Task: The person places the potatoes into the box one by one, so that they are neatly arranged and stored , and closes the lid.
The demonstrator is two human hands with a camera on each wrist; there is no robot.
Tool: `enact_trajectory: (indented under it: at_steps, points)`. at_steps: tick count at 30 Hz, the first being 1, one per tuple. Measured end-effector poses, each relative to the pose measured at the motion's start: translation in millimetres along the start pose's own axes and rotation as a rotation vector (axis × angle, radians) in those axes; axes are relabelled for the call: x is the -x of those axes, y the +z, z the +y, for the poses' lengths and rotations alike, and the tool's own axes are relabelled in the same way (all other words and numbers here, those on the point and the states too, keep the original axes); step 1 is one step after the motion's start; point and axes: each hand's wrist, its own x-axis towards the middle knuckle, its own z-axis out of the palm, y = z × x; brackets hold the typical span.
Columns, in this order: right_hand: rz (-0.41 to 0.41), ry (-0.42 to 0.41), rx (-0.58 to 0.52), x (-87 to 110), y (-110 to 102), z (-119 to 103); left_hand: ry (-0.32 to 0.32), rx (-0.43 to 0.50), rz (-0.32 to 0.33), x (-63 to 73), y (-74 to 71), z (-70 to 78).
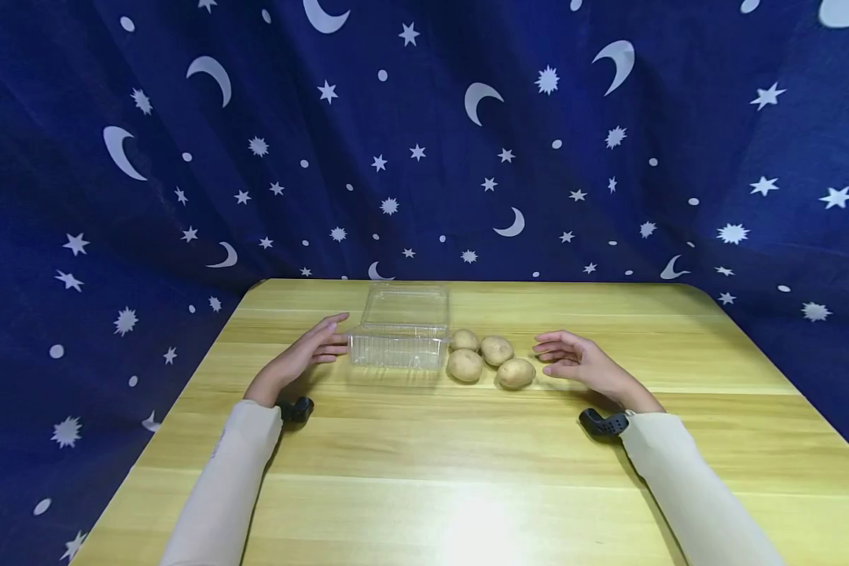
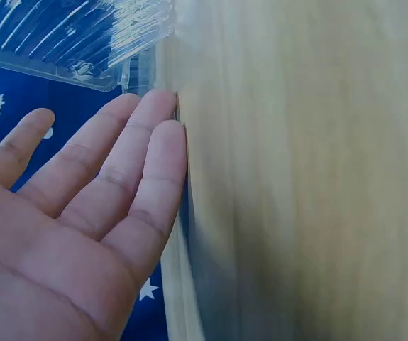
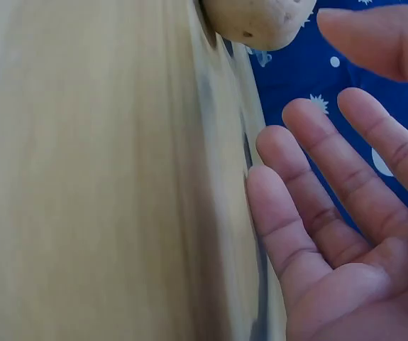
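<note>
The 2 hands are well apart and grasp nothing. The left hand (image 1: 299, 358) reaches in from the left with its fingers nearly straight, palm turned inward; its tips come right beside a clear plastic container (image 1: 396, 350) — whether they touch it, I cannot tell. The right hand (image 1: 584, 365) hangs on the other side, fingers loosely bent and spread, thumb apart, just beside the nearest of 4 potatoes (image 1: 516, 374) without holding it.

The potatoes sit bunched on the wooden table (image 1: 396, 456), against or just beside the container's right side; its lid (image 1: 406, 305) lies back at the far side. Container and potatoes stand between the hands. Each wrist carries a black device (image 1: 604, 423) below a pale sleeve (image 1: 686, 472). A blue cloth (image 1: 424, 102) with moons and stars hangs behind.
</note>
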Motion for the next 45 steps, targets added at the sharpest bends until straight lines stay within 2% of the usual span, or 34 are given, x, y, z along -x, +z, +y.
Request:
enact_trajectory:
  at_steps: [4, 11, 21, 31, 39, 45]
  points:
    - [-0.022, 0.001, -0.002, -1.6, 0.3, 0.5, 0.010, 0.046, -0.032, 1.0, 0.7, 3.2]
    - [-0.068, 0.005, -0.010, -4.1, 3.2, -0.7, -0.006, 0.124, -0.063, -5.0, 2.0, 0.0]
    - [-0.092, 0.016, 0.017, -10.2, 7.6, -3.6, -0.002, 0.183, -0.078, -11.7, 1.9, -5.2]
    - [-0.152, -0.013, 0.055, -17.8, 10.7, -0.9, 0.012, 0.200, -0.114, -15.2, 1.1, -7.4]
    - [-0.201, -0.018, 0.029, -19.5, 12.4, 0.5, 0.042, 0.206, -0.136, -18.0, 1.9, -4.4]
    - [-0.195, -0.026, 0.045, -19.6, 13.6, 0.8, 0.053, 0.189, -0.158, -19.1, 2.0, -4.6]
